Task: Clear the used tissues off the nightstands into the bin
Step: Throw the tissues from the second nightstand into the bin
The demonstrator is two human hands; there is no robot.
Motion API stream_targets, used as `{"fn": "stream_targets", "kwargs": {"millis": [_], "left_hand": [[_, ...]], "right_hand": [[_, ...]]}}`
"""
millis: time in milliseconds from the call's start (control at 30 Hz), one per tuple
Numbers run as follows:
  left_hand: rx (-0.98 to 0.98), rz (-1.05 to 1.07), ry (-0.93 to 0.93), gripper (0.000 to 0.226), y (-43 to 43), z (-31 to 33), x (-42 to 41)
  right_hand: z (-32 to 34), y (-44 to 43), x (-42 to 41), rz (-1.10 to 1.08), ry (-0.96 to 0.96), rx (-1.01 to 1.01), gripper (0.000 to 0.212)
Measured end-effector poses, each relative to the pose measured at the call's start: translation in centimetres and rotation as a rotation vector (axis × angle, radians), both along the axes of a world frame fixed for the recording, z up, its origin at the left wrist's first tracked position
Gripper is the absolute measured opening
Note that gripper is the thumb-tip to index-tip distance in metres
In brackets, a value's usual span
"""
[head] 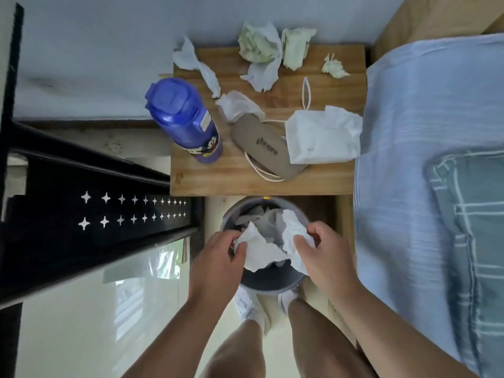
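Head view, looking straight down: both hands are over the round grey bin (272, 285), which stands on the floor right in front of the wooden nightstand (231, 184) and already has crumpled paper in it. The left hand (218, 252) has its fingers curled round one end of a white tissue (261, 252), and the right hand (324, 249) pinches a bunched part of white paper at the other side; whether that is one sheet or two I cannot tell. The paper hangs above the bin's mouth. More used paper lies on the nightstand: a twisted tissue (196, 64) at the back left edge, a big green-and-white wad (257, 45) at the back, a pale green tissue (296, 47) just beside it, a small scrap (334, 67) toward the bed, and a crumpled tissue (238, 105) in the middle touching a flat tan pad (261, 143). A blue bottle (185, 118) stands at the left and a white packet (321, 137) lies at the right. The bed (403, 105) with a checked pillow (469, 214) is on the right, a black rack (95, 208) on the left
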State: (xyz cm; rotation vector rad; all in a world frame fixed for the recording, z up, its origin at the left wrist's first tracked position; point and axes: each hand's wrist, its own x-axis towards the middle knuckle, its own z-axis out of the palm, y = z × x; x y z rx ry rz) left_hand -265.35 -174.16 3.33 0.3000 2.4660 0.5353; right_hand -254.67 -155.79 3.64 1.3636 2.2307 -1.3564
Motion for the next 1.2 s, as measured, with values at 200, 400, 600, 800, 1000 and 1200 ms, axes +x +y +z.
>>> {"fn": "stream_targets", "kwargs": {"millis": [200, 400, 600, 800, 1000, 1200], "left_hand": [[-0.085, 0.092, -0.168, 0.021, -3.2, -6.3, 1.5], [-0.072, 0.156, -0.291, 0.031, -3.2, -9.1, 2.5], [-0.029, 0.148, -0.284, 0.032, -2.3, -8.2, 1.7], [0.19, 0.243, -0.202, 0.015, 1.7, -3.5, -0.7], [0.434, 0.251, -0.095, 0.013, 7.7, 2.3, -4.2], [0.599, 0.217, 0.014, 0.015, 15.3, 5.6, -9.3]], "right_hand": [[-7.1, -2.5, 1.7, -0.012, -0.187, -0.095, 0.017], [-10.2, -2.9, 2.2, 0.003, -0.275, -0.161, 0.047], [-7.3, -2.8, 1.1, 0.067, -0.152, -0.13, 0.014], [0.5, 0.9, -1.6, 0.112, 0.182, 0.119, 0.01], [5.9, 6.2, -7.0, 0.119, 0.346, 0.246, 0.009], [7.8, 12.2, -13.6, 0.092, 0.462, 0.367, 0.015]]}}
